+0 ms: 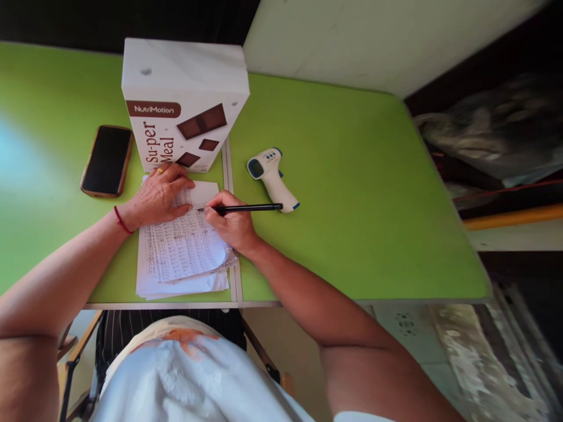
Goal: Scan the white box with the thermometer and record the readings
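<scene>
So my right hand (pixel 232 224) has its fingers (pixel 214 212) pinched tight around a black pen (pixel 248 207), tip down on the top sheet of a paper stack (pixel 182 258) that's already full of small handwriting. The barrel sticks out sideways past my knuckles, which is just how it sits when I write at this angle.

My left hand (pixel 160 193) lies flat on the same stack, fingers spread loosely and gripping nothing, pressing the pages down so they don't slide while the pen drags across them. A small blank white card (pixel 204 192) sits right between the fingertips of both hands, partly under the left ones, so it stays put too.

Just beyond my left fingers stands a white cereal box (pixel 182 105), upright, its base touching the top edge of the papers and nearly brushing my knuckles. It kind of works as a backstop. Out past my left wrist, apart from the papers, lies a phone (pixel 107 160) with a dark screen up. Just beyond the pen's far end lies a white thermometer gun (pixel 272 177) on its side, close to the pen's end; I can't tell if they touch. Everything's on the green desk (pixel 352 193), with the papers right at the near edge by my lap.
</scene>
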Available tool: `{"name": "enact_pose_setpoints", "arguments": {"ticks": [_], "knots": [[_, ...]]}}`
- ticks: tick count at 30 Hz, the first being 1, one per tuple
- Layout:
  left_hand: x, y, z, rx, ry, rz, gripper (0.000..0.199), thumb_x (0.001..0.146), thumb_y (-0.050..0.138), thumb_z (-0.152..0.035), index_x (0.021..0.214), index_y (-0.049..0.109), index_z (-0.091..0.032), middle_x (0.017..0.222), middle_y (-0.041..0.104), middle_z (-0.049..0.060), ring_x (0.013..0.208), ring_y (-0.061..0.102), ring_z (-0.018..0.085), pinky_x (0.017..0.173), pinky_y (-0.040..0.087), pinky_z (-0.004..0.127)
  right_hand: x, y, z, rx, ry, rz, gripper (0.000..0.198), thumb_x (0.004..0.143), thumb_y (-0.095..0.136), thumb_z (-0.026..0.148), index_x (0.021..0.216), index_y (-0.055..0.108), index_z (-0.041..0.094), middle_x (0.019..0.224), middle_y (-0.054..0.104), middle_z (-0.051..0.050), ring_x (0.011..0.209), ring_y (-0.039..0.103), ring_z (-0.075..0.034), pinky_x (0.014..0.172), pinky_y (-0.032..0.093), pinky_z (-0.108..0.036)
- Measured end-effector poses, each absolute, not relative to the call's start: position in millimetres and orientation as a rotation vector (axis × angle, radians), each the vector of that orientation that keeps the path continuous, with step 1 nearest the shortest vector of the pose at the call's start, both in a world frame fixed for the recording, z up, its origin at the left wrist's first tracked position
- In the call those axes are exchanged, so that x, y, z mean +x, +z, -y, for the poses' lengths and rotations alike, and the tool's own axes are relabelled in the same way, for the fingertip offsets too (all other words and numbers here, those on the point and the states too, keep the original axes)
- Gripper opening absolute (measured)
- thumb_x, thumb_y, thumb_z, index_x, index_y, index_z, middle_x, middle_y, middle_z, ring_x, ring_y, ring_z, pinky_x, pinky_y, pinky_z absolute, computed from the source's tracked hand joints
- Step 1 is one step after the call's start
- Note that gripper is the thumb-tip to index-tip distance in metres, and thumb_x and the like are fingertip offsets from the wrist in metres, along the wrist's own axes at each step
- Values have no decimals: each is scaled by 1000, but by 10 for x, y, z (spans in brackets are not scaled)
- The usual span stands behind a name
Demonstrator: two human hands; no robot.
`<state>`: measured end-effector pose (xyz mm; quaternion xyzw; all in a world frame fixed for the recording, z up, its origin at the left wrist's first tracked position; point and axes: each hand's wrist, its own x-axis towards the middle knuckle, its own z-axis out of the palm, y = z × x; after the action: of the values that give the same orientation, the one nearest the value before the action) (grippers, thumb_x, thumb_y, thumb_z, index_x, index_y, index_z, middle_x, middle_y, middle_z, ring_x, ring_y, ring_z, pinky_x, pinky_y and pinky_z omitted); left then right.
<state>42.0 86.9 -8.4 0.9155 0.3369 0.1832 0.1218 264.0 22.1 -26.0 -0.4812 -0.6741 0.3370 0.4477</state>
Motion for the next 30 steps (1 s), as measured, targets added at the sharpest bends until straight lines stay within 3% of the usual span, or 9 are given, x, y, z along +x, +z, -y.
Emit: {"name": "enact_pose_setpoints", "arguments": {"ticks": [30], "knots": [[415,-57,-861,2623,528,-997,41,92,70,-40,125,71,-16,130,63,17,125,57,38,110,46,57,2617,-338,-246,-1103,632,1631,14,88,59,32,78,54,25,65,58,4,58,52,-14,58,48,-27]]}}
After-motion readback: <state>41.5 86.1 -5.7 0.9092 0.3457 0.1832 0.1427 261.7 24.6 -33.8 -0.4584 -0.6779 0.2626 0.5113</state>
